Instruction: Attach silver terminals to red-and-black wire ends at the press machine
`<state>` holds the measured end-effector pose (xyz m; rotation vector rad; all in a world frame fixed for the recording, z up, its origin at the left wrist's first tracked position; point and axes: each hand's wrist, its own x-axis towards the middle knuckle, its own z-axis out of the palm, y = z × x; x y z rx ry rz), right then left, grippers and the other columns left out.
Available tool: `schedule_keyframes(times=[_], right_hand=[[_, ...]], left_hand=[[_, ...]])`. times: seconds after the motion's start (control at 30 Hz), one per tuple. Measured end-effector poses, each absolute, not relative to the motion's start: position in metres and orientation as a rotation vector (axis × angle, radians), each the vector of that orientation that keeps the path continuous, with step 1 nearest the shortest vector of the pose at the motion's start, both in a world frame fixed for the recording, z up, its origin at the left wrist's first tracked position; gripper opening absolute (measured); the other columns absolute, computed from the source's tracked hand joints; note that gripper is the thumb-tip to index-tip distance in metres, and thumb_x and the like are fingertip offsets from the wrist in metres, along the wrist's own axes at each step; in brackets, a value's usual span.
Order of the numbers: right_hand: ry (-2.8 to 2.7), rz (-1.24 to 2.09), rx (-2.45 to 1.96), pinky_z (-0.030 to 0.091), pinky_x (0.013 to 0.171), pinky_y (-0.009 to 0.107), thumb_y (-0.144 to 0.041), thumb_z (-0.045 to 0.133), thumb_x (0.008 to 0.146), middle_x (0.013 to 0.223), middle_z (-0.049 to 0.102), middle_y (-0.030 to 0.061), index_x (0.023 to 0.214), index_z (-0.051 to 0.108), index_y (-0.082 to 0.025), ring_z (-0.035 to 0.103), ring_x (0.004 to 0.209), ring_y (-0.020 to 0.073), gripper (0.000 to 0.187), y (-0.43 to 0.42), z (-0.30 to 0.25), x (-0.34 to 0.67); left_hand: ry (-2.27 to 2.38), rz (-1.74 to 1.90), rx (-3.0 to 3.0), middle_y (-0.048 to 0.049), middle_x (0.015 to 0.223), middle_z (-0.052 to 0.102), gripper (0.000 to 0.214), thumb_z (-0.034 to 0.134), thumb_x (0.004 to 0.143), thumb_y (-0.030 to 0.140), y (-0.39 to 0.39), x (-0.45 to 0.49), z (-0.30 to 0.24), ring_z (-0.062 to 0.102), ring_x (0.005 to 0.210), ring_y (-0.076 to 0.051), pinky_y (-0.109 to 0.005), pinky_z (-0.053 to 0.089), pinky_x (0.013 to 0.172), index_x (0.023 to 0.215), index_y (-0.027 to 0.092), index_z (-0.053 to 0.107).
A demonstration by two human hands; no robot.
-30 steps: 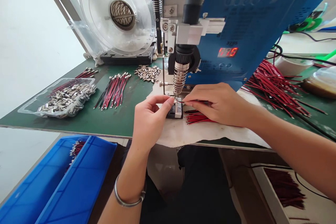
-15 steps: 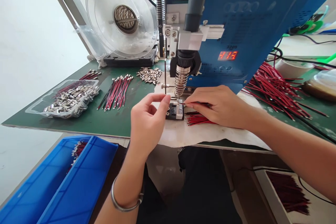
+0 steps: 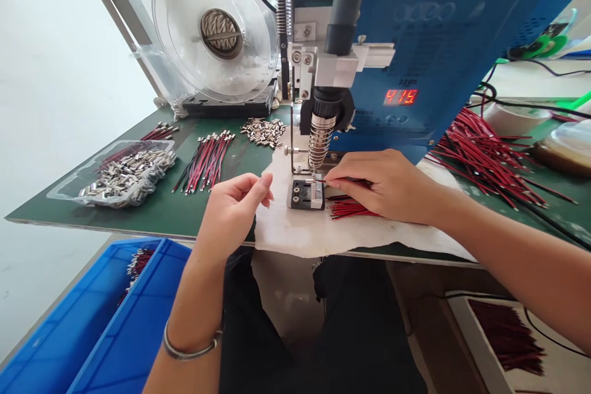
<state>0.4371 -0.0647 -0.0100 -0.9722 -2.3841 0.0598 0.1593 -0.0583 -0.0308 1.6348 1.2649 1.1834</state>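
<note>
My right hand (image 3: 378, 184) pinches a thin red-and-black wire (image 3: 324, 181) and holds it level at the soldering machine's small black fixture (image 3: 300, 194). The wire's far end meets a small silver metal piece (image 3: 302, 181) on the fixture, just under the spring-wrapped soldering head (image 3: 322, 135). Left of the fixture, over the white cloth's edge, my left hand (image 3: 233, 212) is closed, thumb against curled fingers, and nothing shows in it. Beneath my right hand lies a bundle of red and black wires (image 3: 353, 208) on the white cloth (image 3: 295, 237).
The blue machine (image 3: 429, 43) with red digits stands behind. On the green table (image 3: 152, 215) are a clear tray (image 3: 64, 192) of metal pieces, a loose metal heap (image 3: 264, 132), finished wires (image 3: 207, 163) and a wire pile (image 3: 489, 160). Blue bins (image 3: 138, 320) stand lower left.
My left hand has drawn back from the fixture, to the left and slightly down. My right hand stays nearly still with the wire at the fixture.
</note>
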Motion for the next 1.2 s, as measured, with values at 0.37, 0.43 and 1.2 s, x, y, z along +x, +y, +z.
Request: schedule_keyframes(times=[0.37,0.43,1.2], right_hand=[[-2.387,0.017,-0.939,0.053,0.07,0.032,-0.022,0.055,0.112,0.092,0.083,0.0056,0.102,0.082,-0.021,0.075,0.077,0.0198,0.029,-0.0649,-0.0098,0.4363],[-2.388,0.027,-0.952,0.053,0.071,0.032,-0.023,0.055,0.112,0.093,0.084,0.0057,0.102,0.082,-0.022,0.075,0.077,0.0202,0.029,-0.0649,-0.0093,0.436],[-2.386,0.072,-0.98,0.053,0.073,0.034,-0.026,0.054,0.112,0.094,0.083,0.0074,0.104,0.084,-0.023,0.074,0.079,0.0219,0.031,-0.0636,-0.0108,0.4371]], left_hand=[[1.249,1.202,1.6,-0.0017,0.062,0.065,0.039,0.073,0.097,0.035,-0.0588,0.159,-0.0323,0.046,0.057,-0.014,-0.031,0.041,0.066,0.06,0.022,0.071],[1.249,1.2,1.601,-0.0016,0.063,0.065,0.039,0.073,0.097,0.035,-0.0588,0.1591,-0.032,0.045,0.057,-0.014,-0.031,0.04,0.065,0.06,0.022,0.07],[1.283,1.169,1.664,0.0014,0.061,0.062,0.036,0.069,0.095,0.032,-0.057,0.1597,-0.0315,0.039,0.056,-0.012,-0.03,0.04,0.063,0.06,0.022,0.069]])
